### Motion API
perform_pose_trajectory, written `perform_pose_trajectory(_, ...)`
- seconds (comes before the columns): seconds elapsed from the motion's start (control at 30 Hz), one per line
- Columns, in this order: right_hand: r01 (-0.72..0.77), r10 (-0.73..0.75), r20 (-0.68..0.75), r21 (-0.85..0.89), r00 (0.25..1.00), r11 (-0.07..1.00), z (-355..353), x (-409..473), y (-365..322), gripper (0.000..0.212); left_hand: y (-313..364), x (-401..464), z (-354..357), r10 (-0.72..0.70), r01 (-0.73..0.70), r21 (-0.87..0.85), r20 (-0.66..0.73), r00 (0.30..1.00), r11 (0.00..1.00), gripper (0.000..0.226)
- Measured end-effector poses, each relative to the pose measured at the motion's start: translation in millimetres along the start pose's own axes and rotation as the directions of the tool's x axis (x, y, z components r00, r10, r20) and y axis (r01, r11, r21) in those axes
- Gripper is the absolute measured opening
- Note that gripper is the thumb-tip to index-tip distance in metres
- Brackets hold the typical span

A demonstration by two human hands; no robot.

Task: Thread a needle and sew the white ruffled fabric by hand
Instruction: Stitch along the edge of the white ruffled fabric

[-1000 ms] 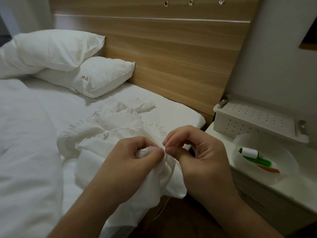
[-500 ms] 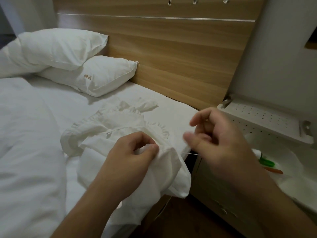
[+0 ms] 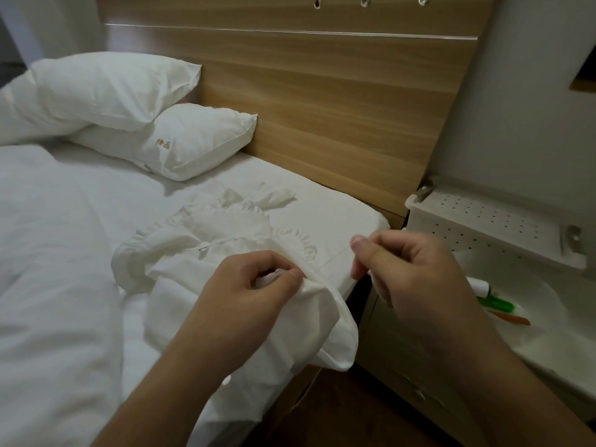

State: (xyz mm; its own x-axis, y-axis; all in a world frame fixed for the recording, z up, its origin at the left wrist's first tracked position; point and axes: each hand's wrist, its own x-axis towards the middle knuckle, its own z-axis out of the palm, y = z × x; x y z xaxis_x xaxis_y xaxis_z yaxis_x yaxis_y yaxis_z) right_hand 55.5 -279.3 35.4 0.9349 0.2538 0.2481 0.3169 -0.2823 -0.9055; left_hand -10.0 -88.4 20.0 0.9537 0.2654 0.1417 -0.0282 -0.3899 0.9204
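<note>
The white ruffled fabric [image 3: 222, 240] lies bunched on the bed's right edge, part of it hanging over the side. My left hand [image 3: 258, 291] grips a fold of it between thumb and fingers. My right hand [image 3: 409, 269] is a little to the right and slightly higher, its thumb and forefinger pinched together. A thin thread [image 3: 332, 258] runs taut from the fold up to that pinch. The needle is too small to make out inside the fingers.
Two white pillows [image 3: 180, 143] lean on the wooden headboard [image 3: 322, 91]. A white nightstand [image 3: 548, 359] at right carries a perforated box [image 3: 490, 227], a white thread spool [image 3: 479, 284], and green and orange items [image 3: 496, 304]. A white duvet [image 3: 48, 285] covers the bed's left.
My right hand left the fabric, swung out to the right drawing the thread through, and now sits closer in with the thread taut. My left hand kept its grip on the fold.
</note>
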Motion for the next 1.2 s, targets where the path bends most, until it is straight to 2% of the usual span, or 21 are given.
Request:
perform_pose_trajectory(0.17, -0.142, 0.146, 0.013, 0.313, 0.989, 0.939, -4, 0, -6, 0.047, -3, 1, 1, -0.004, 0.005, 0.050, -0.026, 1.000, 0.999, 0.018)
perform_pose_trajectory(0.4, -0.179, 0.204, 0.001, 0.483, 0.979, 0.857, -6, 3, -4, 0.048, -9, 4, 2, -0.006, 0.013, 0.076, -0.082, 0.997, 0.997, 0.020)
perform_pose_trajectory(0.53, -0.120, 0.150, -0.013, 0.538, 0.989, 0.834, -9, 3, 0, 0.046, -12, 6, 2, -0.004, 0.014, 0.075, -0.142, 0.990, 0.997, 0.020)
perform_pose_trajectory(0.67, -0.032, -0.041, 0.103, 0.619, 0.994, 0.785, -19, 3, -1, 0.030, -10, 4, 0, -0.029, 0.025, -0.021, -0.210, 0.977, 0.999, 0.019)
perform_pose_trajectory(0.73, 0.005, -0.067, 0.078, 0.613, 0.995, 0.790, -20, 4, 1, 0.034, -9, 4, -2, -0.028, 0.009, -0.079, -0.243, 0.970, 0.997, 0.018)
perform_pose_trajectory(0.8, 0.025, -0.012, -0.028, 0.556, 1.000, 0.831, -18, 4, 5, 0.039, -8, 4, -3, -0.037, 0.004, -0.128, -0.253, 0.967, 0.992, 0.017)
perform_pose_trajectory(0.87, 0.030, 0.033, -0.132, 0.455, 0.991, 0.890, -14, 3, 8, 0.028, -6, 2, -3, -0.049, 0.013, -0.154, -0.233, 0.971, 0.988, 0.015)
perform_pose_trajectory(0.93, 0.020, 0.032, -0.158, 0.320, 0.987, 0.947, -9, 1, 6, 0.019, -4, 0, -3, -0.039, 0.006, -0.167, -0.196, 0.980, 0.986, 0.014)
perform_pose_trajectory(1.03, 0.000, -0.008, 0.040, 0.201, 0.999, 0.980, 5, -3, 1, 0.014, 1, -3, -3, 0.009, -0.028, -0.147, -0.132, 0.991, 0.989, 0.014)
perform_pose_trajectory(1.1, -0.029, -0.004, 0.195, 0.168, 0.981, 0.985, 15, -6, 1, 0.009, 3, -4, -4, 0.047, -0.056, -0.136, -0.067, 0.997, 0.989, 0.015)
perform_pose_trajectory(1.2, -0.030, -0.007, 0.260, 0.137, 0.966, 0.990, 25, -7, 4, 0.012, 5, -4, -4, 0.076, -0.074, -0.135, 0.011, 0.997, 0.988, 0.015)
